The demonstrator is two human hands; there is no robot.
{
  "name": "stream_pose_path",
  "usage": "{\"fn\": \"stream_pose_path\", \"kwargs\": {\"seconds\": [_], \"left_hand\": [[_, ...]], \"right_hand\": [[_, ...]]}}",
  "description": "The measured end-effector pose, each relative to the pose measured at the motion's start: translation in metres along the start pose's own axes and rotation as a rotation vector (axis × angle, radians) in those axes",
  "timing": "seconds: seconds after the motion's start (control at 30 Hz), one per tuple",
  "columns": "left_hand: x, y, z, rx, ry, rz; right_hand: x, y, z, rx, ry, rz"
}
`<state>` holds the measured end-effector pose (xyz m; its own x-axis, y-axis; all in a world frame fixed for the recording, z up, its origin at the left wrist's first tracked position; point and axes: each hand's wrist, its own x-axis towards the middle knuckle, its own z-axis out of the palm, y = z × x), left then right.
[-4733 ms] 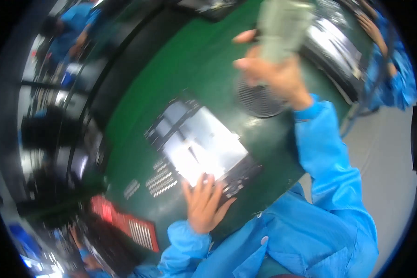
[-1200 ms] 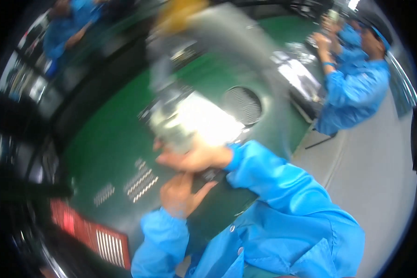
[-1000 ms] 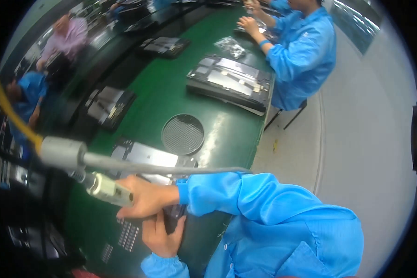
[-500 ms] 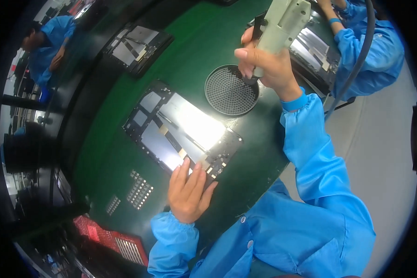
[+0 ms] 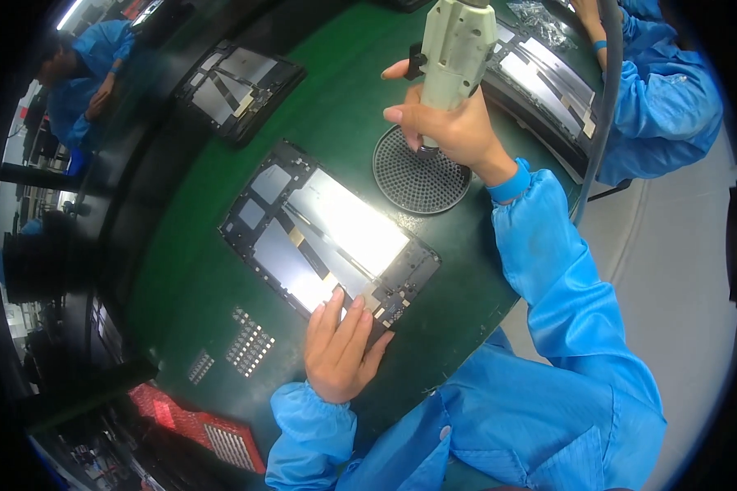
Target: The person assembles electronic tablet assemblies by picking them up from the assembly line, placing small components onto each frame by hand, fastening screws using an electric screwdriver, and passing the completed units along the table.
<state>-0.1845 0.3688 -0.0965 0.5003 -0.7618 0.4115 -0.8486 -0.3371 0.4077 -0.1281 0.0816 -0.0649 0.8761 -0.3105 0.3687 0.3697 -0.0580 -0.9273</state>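
A pale grey-green electric screwdriver (image 5: 457,49) is gripped in my right hand (image 5: 458,127), with the fingers wrapped round its lower body. Its nose points down over a round black dish (image 5: 422,182) with a grid of small holes, and my hand hides the tip. In front of me lies an opened tablet (image 5: 360,229), its silver plates, ribbon cable and circuit board facing up. The fingers of my left hand (image 5: 338,348) are stretched out flat on the tablet's near edge, beside the circuit board.
Small dark pads with pale squares (image 5: 252,348) lie left of the tablet, near a red bubble-wrap sheet (image 5: 192,421). Another opened tablet (image 5: 237,86) sits far left; stacked ones (image 5: 549,86) stand far right. A cable (image 5: 610,106) hangs beside a blue-sleeved co-worker (image 5: 663,114).
My right hand and the screwdriver have moved left, and the tool stands more upright over the dish. My left hand stays on the tablet's edge; the view has shifted slightly.
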Motion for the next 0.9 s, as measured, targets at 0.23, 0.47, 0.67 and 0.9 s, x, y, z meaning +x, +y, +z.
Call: {"fn": "stream_pose_path", "kwargs": {"seconds": [0.23,0.47,0.67,0.9], "left_hand": [[0.001,0.001,0.000,0.003,0.007,-0.001],[-0.006,0.001,0.006,-0.072,0.049,0.126],[-0.004,0.004,0.006,-0.070,0.096,0.132],[0.017,-0.002,0.019,-0.077,0.173,0.136]], "right_hand": [[0.000,0.001,0.000,-0.027,0.016,0.017],[0.001,-0.002,0.001,-0.005,0.022,0.063],[-0.004,-0.012,0.003,0.024,0.092,-0.066],[-0.031,-0.039,0.061,0.294,-0.046,-0.060]]}}
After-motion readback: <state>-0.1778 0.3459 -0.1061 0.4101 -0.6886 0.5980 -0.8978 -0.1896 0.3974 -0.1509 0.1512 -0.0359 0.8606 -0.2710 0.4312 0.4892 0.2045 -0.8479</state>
